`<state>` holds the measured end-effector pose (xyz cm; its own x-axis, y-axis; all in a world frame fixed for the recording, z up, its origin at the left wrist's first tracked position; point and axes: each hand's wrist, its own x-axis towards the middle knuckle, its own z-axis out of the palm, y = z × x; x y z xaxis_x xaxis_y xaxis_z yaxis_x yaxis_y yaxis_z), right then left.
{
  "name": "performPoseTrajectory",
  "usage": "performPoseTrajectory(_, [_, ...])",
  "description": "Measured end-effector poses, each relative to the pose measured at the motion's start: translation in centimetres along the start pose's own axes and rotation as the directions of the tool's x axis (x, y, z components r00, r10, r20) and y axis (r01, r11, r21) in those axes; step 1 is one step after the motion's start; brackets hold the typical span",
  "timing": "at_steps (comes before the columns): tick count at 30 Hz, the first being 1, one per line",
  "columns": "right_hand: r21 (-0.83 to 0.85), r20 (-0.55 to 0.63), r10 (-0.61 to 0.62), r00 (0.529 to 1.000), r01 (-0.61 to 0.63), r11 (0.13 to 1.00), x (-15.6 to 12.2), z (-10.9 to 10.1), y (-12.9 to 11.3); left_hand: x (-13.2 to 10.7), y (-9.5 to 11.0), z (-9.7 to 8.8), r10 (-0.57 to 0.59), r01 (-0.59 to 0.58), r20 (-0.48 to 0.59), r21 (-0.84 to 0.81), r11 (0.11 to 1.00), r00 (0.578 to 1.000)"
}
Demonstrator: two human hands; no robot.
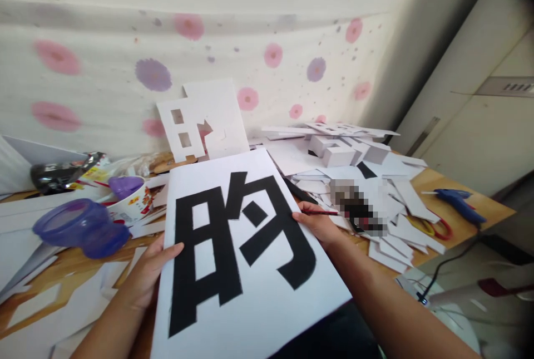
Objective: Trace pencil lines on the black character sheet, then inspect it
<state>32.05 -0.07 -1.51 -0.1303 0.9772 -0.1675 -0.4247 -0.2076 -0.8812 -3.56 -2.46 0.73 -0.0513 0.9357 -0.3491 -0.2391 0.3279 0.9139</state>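
A white board (258, 298) bearing a large black Chinese character (227, 247) is tilted up in front of me, held by both hands. My left hand (148, 270) grips its left edge, thumb on the face and the other fingers hidden behind. At the right edge my right hand (319, 222) also clasps the board, its thumb tip beside the black stroke. A thin dark-red pen or pencil (321, 212) sticks out rightward from that same hand. Behind the board a white cut-out sheet (223, 108) with square holes leans against the wall.
Purple translucent container (102, 236) and patterned paper cup (136, 206) stand left. White scraps (83, 303) litter the wooden table (484, 195). White cut pieces (340, 156) are piled at back right. Scissors (444, 230) and a corded blue glue gun (459, 203) lie near the right edge.
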Motion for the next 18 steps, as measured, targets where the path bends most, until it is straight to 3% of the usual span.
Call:
performPoseTrajectory(11, [0.0, -0.076, 0.036, 0.996, -0.036, 0.999, 0.5, 0.1, -0.5, -0.6, 0.9, 2.7, -0.038, 0.044, -0.189, 0.024, 0.999, 0.981])
performPoseTrajectory(18, [0.016, -0.053, 0.049, 0.997, -0.048, 0.999, 0.6, -0.1, -0.4, 0.0, 0.5, 2.3, -0.04, 0.052, -0.193, 0.057, 0.997, 0.98])
